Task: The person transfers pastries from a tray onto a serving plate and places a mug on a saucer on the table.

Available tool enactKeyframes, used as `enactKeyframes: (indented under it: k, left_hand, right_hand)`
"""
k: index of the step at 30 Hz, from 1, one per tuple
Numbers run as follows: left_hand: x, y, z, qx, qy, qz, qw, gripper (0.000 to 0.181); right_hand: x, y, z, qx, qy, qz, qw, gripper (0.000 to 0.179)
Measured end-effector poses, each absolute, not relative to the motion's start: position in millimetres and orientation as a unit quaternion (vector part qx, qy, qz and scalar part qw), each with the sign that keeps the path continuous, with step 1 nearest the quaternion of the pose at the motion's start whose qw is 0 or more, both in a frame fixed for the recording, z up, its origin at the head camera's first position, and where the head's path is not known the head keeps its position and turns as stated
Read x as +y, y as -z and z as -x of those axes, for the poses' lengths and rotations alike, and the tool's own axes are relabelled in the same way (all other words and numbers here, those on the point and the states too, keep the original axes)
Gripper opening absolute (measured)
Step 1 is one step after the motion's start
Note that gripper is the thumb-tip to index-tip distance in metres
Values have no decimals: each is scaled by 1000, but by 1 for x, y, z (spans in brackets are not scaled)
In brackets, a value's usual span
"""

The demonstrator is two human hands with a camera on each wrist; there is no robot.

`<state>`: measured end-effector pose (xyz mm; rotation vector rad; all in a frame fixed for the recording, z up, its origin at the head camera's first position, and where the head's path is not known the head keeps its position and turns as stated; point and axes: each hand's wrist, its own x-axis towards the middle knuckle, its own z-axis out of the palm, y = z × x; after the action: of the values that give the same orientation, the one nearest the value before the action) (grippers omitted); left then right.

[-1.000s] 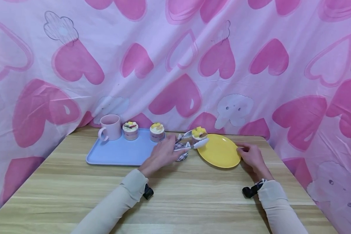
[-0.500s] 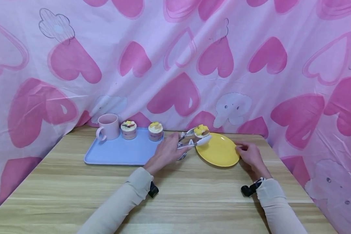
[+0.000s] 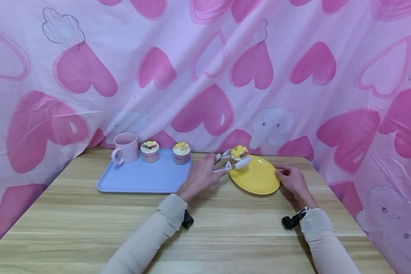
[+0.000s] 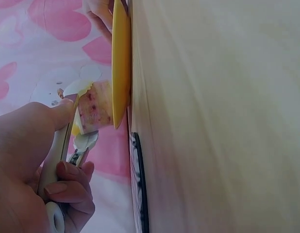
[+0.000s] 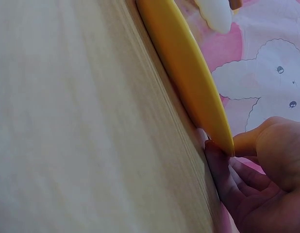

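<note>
My left hand (image 3: pixel 203 173) holds a pair of tongs (image 3: pixel 242 163) with white tips. Between those tips is a small dessert cup (image 3: pixel 239 152) topped with yellow fruit pieces and cream. It overlaps the left part of the oval yellow plate (image 3: pixel 257 180) in the head view. In the left wrist view, the pink speckled side of the cup (image 4: pixel 94 108) is close over the plate (image 4: pixel 122 63). At the plate's right edge, my right hand (image 3: pixel 292 180) pinches the rim, thumb above and fingers beneath, as the right wrist view shows.
On the left, a blue tray (image 3: pixel 140 180) carries a pink mug (image 3: pixel 126 147) and two more dessert cups, one beside the mug (image 3: pixel 150 152) and one near the tray's right edge (image 3: pixel 181 154). A flat checked piece with a dark edge (image 4: pixel 139 179) lies left of the plate. Heart-printed cloth hangs behind.
My left hand has moved right with the tongs and dessert cup, bringing the cup from beside the plate to over its left part. My right hand stays at the plate's rim.
</note>
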<state>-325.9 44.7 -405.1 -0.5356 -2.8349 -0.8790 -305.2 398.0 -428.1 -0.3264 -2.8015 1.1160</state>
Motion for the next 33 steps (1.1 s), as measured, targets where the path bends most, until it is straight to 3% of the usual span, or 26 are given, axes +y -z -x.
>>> enactKeyframes:
  k: [16,33]
  left_hand:
    - [69,407,335,-941,292,166,45,65]
    - [87,409,337,-945,255,192,66,63]
  right_hand:
    - [396,429,306,-918,-377,110,55,37]
    - [398,430,305,-914,-386,117,46,38]
